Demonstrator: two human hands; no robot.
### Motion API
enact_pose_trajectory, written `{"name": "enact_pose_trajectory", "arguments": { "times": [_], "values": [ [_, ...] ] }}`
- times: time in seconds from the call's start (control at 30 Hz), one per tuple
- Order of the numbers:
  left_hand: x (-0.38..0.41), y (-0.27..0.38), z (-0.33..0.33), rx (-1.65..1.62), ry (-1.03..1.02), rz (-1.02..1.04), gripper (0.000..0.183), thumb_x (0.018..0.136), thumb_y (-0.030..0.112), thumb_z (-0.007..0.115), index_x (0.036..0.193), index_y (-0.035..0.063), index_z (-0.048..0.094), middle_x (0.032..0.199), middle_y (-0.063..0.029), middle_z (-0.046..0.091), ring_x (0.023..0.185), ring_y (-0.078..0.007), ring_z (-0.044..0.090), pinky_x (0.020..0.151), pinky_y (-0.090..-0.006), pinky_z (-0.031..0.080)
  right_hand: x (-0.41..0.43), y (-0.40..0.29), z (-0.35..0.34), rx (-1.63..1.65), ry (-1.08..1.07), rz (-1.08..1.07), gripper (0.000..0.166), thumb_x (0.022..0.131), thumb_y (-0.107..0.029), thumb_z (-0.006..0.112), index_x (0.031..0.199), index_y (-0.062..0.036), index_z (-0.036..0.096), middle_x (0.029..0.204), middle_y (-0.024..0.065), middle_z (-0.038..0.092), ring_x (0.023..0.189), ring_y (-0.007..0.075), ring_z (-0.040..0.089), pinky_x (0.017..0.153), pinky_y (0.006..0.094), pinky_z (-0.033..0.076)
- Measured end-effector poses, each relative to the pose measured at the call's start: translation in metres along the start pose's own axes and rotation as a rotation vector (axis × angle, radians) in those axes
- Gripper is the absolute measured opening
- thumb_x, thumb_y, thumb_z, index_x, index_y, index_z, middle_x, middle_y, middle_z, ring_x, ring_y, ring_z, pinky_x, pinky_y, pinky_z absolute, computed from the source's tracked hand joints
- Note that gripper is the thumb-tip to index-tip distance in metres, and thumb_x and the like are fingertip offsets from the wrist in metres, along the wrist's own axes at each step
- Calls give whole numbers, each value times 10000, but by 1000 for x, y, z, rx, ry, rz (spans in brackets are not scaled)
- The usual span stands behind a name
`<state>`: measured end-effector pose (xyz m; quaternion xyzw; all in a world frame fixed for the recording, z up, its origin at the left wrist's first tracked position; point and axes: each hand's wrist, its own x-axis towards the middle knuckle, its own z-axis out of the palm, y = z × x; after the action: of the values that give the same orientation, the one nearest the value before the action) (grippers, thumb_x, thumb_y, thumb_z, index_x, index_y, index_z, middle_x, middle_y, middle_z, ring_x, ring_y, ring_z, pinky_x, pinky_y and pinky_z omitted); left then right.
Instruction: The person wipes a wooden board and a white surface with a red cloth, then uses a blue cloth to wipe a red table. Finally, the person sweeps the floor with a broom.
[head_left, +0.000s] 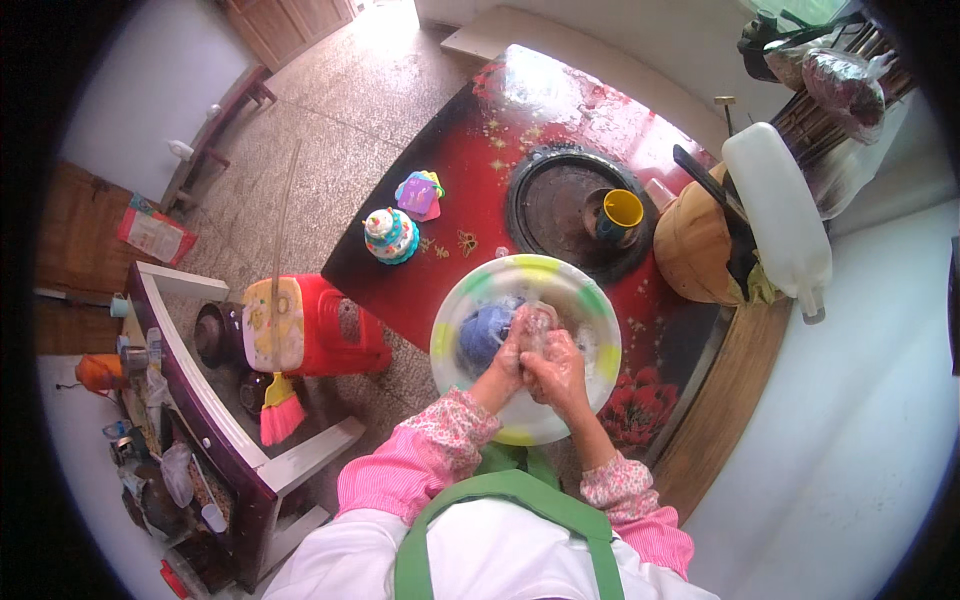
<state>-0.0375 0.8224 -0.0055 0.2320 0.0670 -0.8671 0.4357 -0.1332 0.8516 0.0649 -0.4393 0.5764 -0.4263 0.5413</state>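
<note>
A white plastic basin (445, 322) with green and yellow patches stands at the near edge of a red and black table. Inside it, blue cloth (480, 337) lies at the left among suds. My left hand (510, 356) and my right hand (556, 366) meet over the basin, wet and soapy, around a small wet, pale pinkish thing (537, 319) that I cannot make out. The fingers of the right hand are curled against it; the left hand's fingers are partly hidden. Floral and striped pink sleeves cover both forearms.
The table (465, 195) bears a toy cake (391, 235), colourful cards (420, 195), a round dark lid (562, 202) and a yellow and blue cup (620, 214). To the right are a wooden container (690, 240) and a white plastic jug (780, 210). A red stool (337, 330) and a broom (282, 412) stand left.
</note>
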Motion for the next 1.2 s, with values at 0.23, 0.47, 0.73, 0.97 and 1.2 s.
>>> {"name": "enact_pose_trajectory", "arguments": {
  "times": [0.23,0.47,0.73,0.97,1.2],
  "values": [
    [38,-13,-41,-138,-319,-121,343,918,337,435,1130,82,521,1081,-103,574,998,-230,544,886,-355,452,-9,-19,-3,-624,97,-330,254,743,-235,654,616,-20,609,812,124,573,636,301,583,576,355,475],
    [37,-26,-38,-464,-487,-177,310,927,271,373,1110,85,540,1115,-114,568,1048,-219,527,922,-365,431,35,10,-11,-1008,239,-383,293,870,-262,494,726,-60,649,820,118,618,574,322,596,526,422,485],
    [4,-25,0,350,426,66,199,878,248,488,969,99,584,925,-43,628,839,-181,600,817,-369,476,82,71,-47,-1006,405,-238,361,874,-261,507,601,-37,576,651,146,597,594,339,589,545,438,466],
    [-23,-5,-9,1800,350,598,630,732,146,601,1292,44,329,1226,-232,367,1094,-391,430,936,-453,386,42,77,-52,-952,233,-406,234,797,-220,589,726,3,585,959,160,562,825,341,561,698,432,457],
    [-13,-8,-33,2453,234,422,775,731,113,595,1392,109,189,1319,-297,257,1088,-465,464,839,-502,459,17,88,-16,-1248,-134,-181,328,642,-249,679,915,-67,657,1136,206,520,1135,358,460,852,495,425]
  ]
}}
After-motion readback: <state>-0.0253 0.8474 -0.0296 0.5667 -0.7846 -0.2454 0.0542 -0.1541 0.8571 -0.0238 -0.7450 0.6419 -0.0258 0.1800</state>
